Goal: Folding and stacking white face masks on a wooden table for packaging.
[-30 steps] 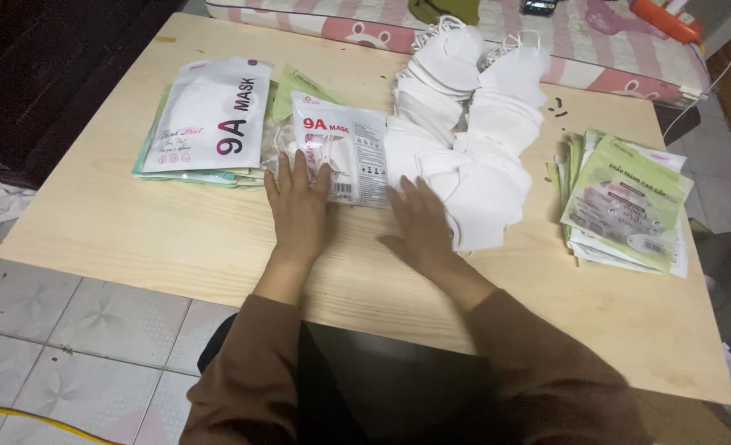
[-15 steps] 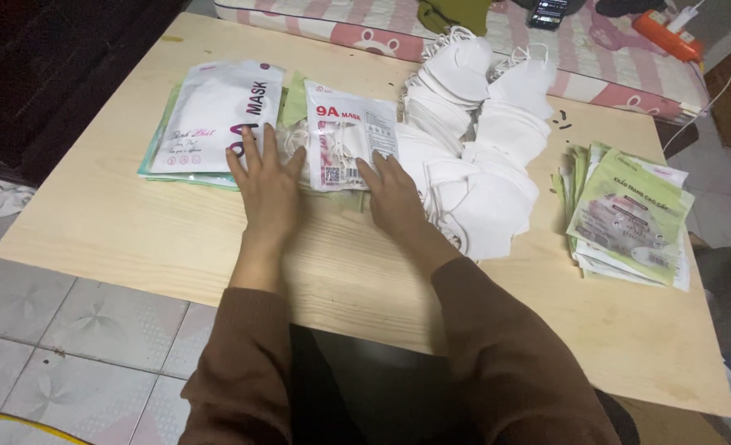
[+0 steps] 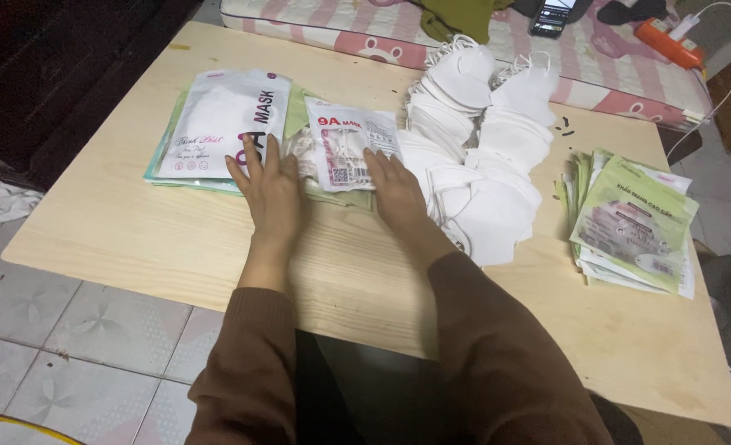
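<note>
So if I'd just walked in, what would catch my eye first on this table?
Probably the big heap of white face masks spilling across the middle of the wooden table. Next, the left hand and right hand lying flat either side of a small clear packet of masks, with a larger white packet to its left. A stack of pale green packets sits near the table's right edge.

A home room: a low wooden table (image 3: pixel 176 239) on tiled floor (image 3: pixel 77 346) beside a pink patterned mattress (image 3: pixel 497 41).
</note>
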